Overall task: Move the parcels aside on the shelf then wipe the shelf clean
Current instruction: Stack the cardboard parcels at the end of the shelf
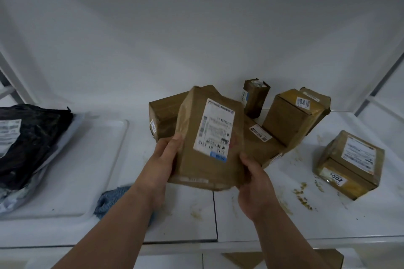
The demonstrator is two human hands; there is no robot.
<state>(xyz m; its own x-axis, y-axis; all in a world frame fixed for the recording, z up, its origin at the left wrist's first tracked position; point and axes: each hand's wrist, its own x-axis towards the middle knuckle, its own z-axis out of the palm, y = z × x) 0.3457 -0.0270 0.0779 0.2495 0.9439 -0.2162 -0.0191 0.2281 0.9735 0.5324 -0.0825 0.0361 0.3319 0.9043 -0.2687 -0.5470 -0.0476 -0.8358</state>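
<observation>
Both hands grip a labelled cardboard parcel (207, 137) — left hand (164, 159) on its left edge, right hand (253, 179) curled under its near-right corner — lifted off the stained shelf (284, 214) (presumably for wiping); a blue cloth (111, 201) lies below-left of the left hand.

We've got both forearms bare, reaching fwd from the near edge and converging twd the centre. Our left hand (166, 155) is at centre-left, wrist straight, back of hand facing up, fingers curled round the left edge of what we hold, thumb lying along the front face. Our right hand (254, 178) sits a bit nearer and lower, at centre-right, wrist bent slightly inward, thumb over the right edge, fingers tucked underneath & hidden. Both hands grip the same item btwn them, raised and tilted, left hand slightly farther than right.
</observation>
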